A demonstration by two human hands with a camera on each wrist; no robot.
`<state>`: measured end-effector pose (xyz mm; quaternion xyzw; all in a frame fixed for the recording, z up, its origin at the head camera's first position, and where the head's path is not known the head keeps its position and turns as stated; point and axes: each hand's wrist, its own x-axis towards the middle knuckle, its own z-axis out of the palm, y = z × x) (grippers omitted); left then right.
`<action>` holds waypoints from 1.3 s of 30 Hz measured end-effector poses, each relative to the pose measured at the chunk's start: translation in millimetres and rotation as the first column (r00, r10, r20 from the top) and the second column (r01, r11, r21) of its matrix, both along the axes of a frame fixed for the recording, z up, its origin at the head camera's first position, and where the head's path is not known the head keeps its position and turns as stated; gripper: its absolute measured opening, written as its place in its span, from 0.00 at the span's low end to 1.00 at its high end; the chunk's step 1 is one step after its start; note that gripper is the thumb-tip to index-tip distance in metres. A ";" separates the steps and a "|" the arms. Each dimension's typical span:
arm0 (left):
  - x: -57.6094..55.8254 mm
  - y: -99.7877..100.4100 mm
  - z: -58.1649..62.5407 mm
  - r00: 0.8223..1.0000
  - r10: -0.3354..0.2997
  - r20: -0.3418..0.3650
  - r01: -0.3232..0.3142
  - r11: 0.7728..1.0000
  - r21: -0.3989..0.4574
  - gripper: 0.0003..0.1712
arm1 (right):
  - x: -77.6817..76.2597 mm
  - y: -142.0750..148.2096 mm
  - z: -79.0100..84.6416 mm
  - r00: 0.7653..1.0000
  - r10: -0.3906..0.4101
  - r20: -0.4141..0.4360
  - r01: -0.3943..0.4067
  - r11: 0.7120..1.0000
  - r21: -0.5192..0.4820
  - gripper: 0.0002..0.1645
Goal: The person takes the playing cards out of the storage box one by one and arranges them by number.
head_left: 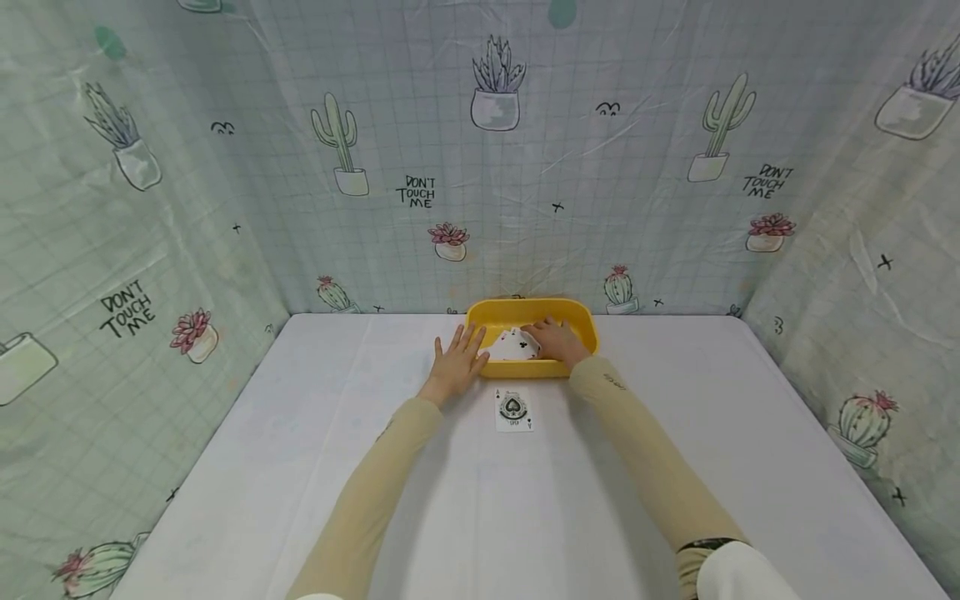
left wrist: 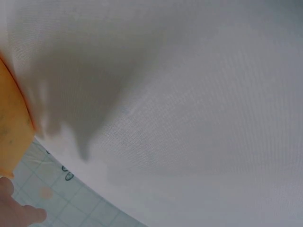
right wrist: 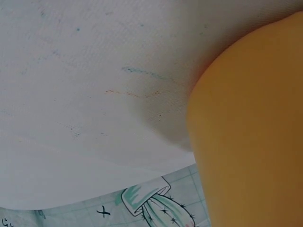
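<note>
A yellow plastic tub stands at the back of the table, with several white playing cards lying overlapped inside it. My left hand is at the tub's left end, fingers spread and fairly straight, touching its rim. Part of that hand shows at the lower left corner of the left wrist view. Over the tub's right wall reaches my right hand, its fingers at the cards; whether they pinch any is hidden. An ace of spades lies face up on the table in front of the tub.
The white table ends at the back and sides against a hanging sheet printed with cacti. In the right wrist view the tub's yellow outer wall fills the right side, next to faint coloured marks on the tabletop.
</note>
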<state>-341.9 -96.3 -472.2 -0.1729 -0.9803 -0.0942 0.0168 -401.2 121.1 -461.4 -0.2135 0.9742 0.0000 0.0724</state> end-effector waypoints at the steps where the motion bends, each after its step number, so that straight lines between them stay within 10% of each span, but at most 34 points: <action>1: 0.9 0.0 0.3 1.000 -0.002 -0.008 0.002 1.000 -0.012 0.32 | -0.1 0.3 -0.3 1.000 0.004 -0.002 -0.004 1.000 0.007 0.38; 39: -0.9 0.6 -0.5 1.000 0.003 -0.012 -0.003 1.000 -0.021 0.32 | 13.6 9.6 28.2 0.992 0.058 -0.111 -0.070 0.991 -0.116 0.53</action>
